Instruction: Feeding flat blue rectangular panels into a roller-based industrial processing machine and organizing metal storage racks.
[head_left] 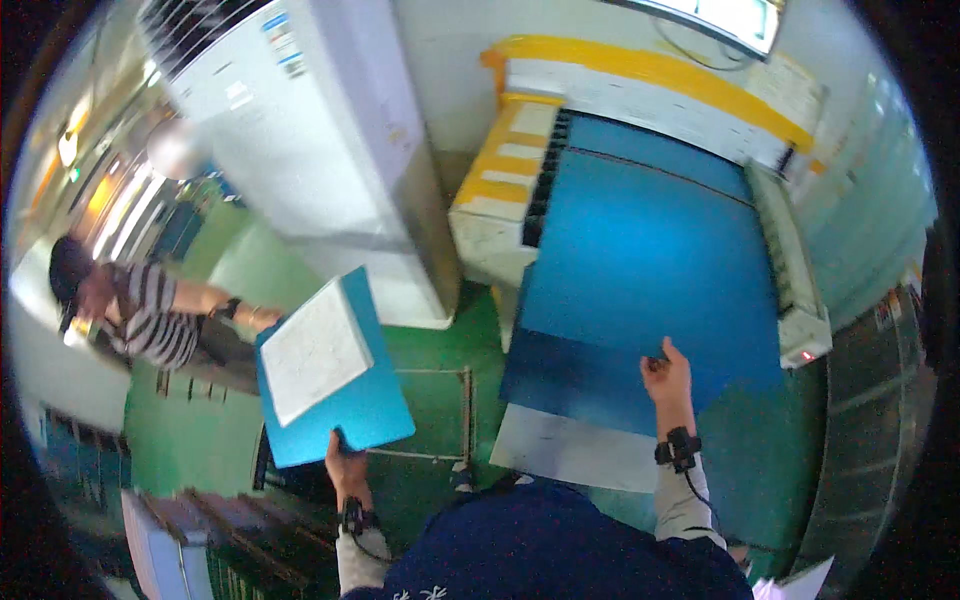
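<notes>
My left hand (345, 462) pinches the near edge of a blue board (335, 370) with a white sheet (312, 350) lying on top, held tilted above the green floor (440, 400). My right hand (668, 375) rests on the big blue tabletop (640, 260), its fingers curled together around something small and dark that I cannot make out. A person in a striped top (150, 310) stands well off to my left.

- It looked like a factory or print-shop floor.
- A big machine (640, 250) with a blue flat bed and yellow-striped white housing stood at twelve to one o'clock.
- The floor (430, 400) was painted green.
- A tall white cabinet unit (310, 150) rose at eleven o'clock.
</notes>
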